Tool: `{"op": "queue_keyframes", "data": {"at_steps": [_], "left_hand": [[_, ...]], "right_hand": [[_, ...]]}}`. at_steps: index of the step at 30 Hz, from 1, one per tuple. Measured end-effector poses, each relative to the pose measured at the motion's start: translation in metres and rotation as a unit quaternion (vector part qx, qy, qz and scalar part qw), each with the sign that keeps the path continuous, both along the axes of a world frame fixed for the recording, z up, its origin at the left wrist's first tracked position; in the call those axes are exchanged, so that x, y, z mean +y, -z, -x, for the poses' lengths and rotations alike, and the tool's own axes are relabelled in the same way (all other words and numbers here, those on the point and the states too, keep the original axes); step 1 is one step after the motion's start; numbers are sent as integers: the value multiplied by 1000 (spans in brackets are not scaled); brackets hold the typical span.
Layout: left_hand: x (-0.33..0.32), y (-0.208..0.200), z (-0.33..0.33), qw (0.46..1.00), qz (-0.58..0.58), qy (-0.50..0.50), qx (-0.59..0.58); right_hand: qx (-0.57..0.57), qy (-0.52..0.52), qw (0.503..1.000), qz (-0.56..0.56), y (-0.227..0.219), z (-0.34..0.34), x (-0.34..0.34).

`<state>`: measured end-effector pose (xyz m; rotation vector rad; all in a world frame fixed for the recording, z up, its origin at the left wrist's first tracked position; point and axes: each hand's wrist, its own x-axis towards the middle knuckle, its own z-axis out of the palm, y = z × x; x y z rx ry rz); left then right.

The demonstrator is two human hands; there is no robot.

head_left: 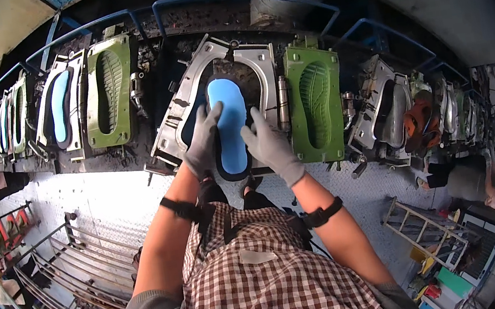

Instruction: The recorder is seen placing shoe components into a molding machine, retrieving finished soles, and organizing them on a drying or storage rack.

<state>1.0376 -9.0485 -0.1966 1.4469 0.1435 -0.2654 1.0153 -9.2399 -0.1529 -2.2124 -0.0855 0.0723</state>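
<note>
A shoe sole with a light-blue face and a dark rim lies lengthwise between my two grey-gloved hands, in front of an opened silver metal mould. My left hand grips its left edge, fingertips lapping onto the blue face. On the opposite edge, my right hand has its thumb against the blue face, with the other fingers partly spread along the rim. The underside of the sole is hidden. Just right of the silver mould stands a green mould half with a sole-shaped hollow.
Further moulds line the bench both ways, including a green one and one holding a blue-faced sole. Orange-brown parts lie among moulds on the right. A metal rack stands behind left; a co-worker is at far right.
</note>
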Motion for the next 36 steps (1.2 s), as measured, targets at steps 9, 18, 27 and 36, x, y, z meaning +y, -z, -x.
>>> {"op": "queue_keyframes", "data": {"at_steps": [9,18,27,36], "left_hand": [[-30,-34,-26,966,229,-53,104],[-71,-10,-77,993,58,-105,11],[-60,-43,-8,979,-120,-162,26],[-335,-129,10,995,-36,77,-46]], "right_hand": [[-34,113,993,-16,21,21,18],[-170,150,973,-31,33,-54,-11],[-104,346,886,292,-31,13,-235],[-37,541,840,-24,20,75,-509]]}}
